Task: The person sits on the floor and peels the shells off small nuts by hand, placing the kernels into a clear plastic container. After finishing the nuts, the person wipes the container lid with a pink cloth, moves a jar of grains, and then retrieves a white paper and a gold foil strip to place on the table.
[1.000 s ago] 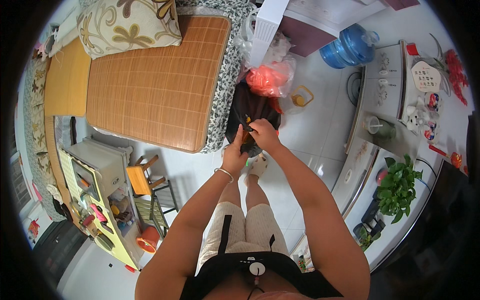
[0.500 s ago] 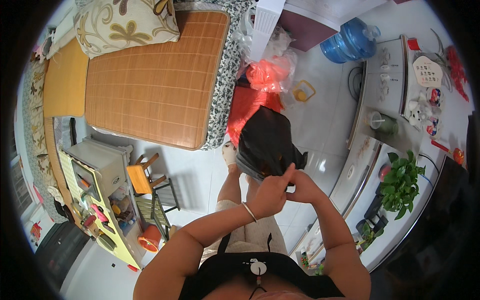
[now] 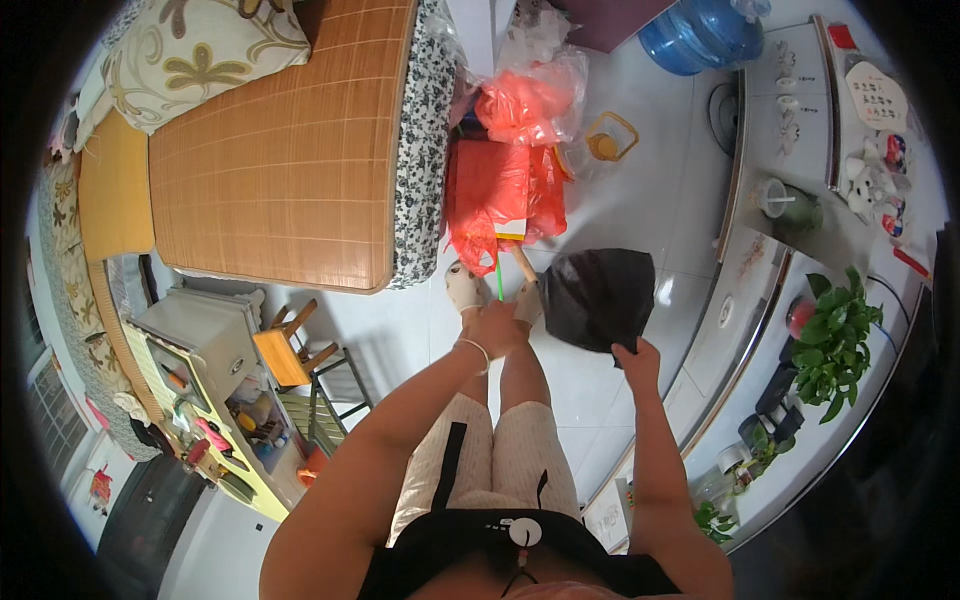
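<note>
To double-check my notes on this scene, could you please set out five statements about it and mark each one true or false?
1. The right hand holds the black bag. True.
2. The left hand grips the black bag too. False: the left hand is apart from it, on its left.
3. A bracelet is on the left wrist. True.
4. The pillow lies on the floor. False: the pillow lies on the mat.
5. The blue jug is to the right of the red bags. True.
</note>
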Available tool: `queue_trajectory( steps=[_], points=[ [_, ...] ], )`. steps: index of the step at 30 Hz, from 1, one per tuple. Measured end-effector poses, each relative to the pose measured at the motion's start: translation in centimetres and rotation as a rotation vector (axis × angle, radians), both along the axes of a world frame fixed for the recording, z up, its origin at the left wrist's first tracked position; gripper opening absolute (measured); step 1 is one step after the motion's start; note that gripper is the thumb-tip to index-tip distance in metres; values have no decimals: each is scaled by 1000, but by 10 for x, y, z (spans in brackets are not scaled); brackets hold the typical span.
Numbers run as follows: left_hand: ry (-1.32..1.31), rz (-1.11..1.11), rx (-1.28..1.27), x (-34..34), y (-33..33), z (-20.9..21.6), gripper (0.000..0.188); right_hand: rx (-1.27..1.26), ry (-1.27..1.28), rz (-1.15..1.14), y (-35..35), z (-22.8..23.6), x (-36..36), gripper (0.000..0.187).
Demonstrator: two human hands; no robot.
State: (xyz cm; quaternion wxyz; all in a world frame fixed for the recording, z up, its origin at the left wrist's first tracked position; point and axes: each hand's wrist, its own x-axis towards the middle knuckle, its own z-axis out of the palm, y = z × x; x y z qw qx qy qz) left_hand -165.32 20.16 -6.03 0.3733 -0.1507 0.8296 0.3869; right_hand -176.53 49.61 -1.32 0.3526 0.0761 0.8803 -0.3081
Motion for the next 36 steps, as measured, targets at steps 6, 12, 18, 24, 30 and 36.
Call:
queue_trajectory(
  steps=[6, 12, 18, 24, 30, 36],
  points=[
    [-143, 54, 20, 12, -23, -86, 32, 106, 7, -69, 24, -76, -12, 22],
    [-355, 1116, 733, 20, -25, -180, 29, 216, 49, 73, 16, -105, -16, 30],
    [254, 692, 244, 43, 5, -195, 28, 188, 571, 341, -63, -89, -26, 60],
    [-63, 97, -43, 132, 22, -27, 70, -296, 211, 35, -128, -176, -3, 27],
    [-113, 144, -99, 178, 15, 61, 81, -602, -681, -737, -172, -275, 14, 26],
    [-63, 253, -43, 180, 9, 54, 72, -710, -694, -992, -203, -344, 20, 27]
  ],
)
